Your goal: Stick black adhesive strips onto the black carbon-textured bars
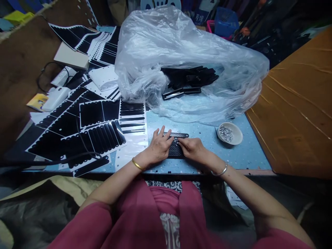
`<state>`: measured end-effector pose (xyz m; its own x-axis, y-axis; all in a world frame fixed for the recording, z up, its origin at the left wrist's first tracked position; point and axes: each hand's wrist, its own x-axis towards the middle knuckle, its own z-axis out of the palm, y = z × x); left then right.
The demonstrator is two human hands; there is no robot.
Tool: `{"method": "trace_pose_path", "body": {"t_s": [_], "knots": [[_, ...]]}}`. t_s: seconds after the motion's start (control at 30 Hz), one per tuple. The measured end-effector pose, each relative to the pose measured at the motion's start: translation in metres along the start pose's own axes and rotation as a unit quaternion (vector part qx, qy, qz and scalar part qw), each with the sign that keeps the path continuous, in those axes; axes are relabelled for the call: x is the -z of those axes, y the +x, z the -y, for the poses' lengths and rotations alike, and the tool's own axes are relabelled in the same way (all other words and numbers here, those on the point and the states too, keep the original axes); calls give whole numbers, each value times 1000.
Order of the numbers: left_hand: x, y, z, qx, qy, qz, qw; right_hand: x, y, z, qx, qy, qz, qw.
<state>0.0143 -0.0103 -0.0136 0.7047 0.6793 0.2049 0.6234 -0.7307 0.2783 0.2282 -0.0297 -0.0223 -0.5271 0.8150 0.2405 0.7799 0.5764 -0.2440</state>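
Note:
Black strips with a textured, mesh-like surface (175,151) lie side by side on the light blue table top near its front edge. My left hand (160,145) rests over their left side with its fingers spread, touching the strip at the back (178,135). At their right side my right hand (193,148) is closed in a pinch. Its fingertips are beside small silver pieces (176,141) on the strips. What the pinch holds is too small to make out. To the right stands a white bowl (237,134) with many small shiny metal pieces (225,133) in it.
Behind my hands a large clear plastic bag (166,38) lies open, with black plastic parts (192,76) in its mouth. Sheets of black adhesive strips (94,138) cover the left side, crossed by a dark cable (81,154). A brown taped carton (298,107) borders the right.

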Motion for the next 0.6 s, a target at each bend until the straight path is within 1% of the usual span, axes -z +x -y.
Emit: {"method": "trace_pose_path", "body": {"t_s": [0.13,0.27,0.4,0.5,0.6], "knots": [[3,-9,-3,-9,-19,-1,1000,0,-5,3,10,15,2,1000],[10,-18,-5,-3,-34,-10,999,1,-14,3,7,6,-26,1000],[11,-22,-5,7,-41,-34,999,3,-22,1,-10,-21,-59,998],[8,-21,-6,-3,-37,-40,998,3,-26,0,15,-24,-66,997],[4,-19,-9,-17,-34,-25,999,1,-29,3,50,-46,-58,996]]}}
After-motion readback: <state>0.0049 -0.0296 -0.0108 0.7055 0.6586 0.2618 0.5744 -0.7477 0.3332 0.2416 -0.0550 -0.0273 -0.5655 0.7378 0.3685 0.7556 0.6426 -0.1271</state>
